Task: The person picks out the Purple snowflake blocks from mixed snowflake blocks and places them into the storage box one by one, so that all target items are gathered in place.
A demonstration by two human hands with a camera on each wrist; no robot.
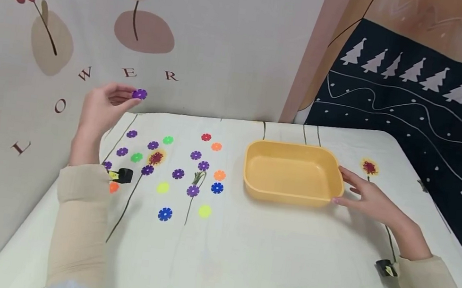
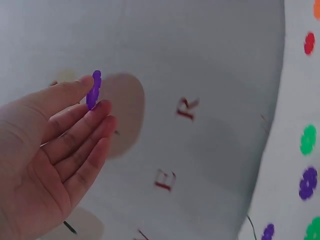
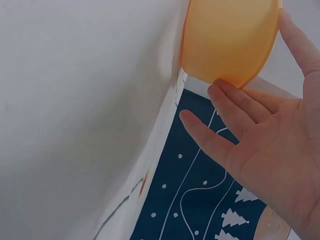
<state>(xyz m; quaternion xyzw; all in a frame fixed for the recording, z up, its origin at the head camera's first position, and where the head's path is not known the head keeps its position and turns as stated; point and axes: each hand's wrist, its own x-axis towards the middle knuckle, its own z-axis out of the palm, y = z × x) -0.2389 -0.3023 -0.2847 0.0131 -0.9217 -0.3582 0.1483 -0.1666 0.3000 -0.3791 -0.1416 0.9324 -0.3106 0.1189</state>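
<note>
In the head view my left hand is raised above the table's far left side. It pinches a purple notched plastic disc between thumb and fingertips; the left wrist view shows this disc edge-on. At the right stands a yellow-orange rectangular plastic box, with no pieces inside it. My right hand touches the box's right end, thumb at the near corner and a finger farther back. From the right wrist, the fingers of that hand look spread and mostly straight against the box.
Several similar discs lie scattered left of the box, among them a red one, a green one, a blue one and a yellow one. The flower-printed tablecloth meets a printed curtain behind.
</note>
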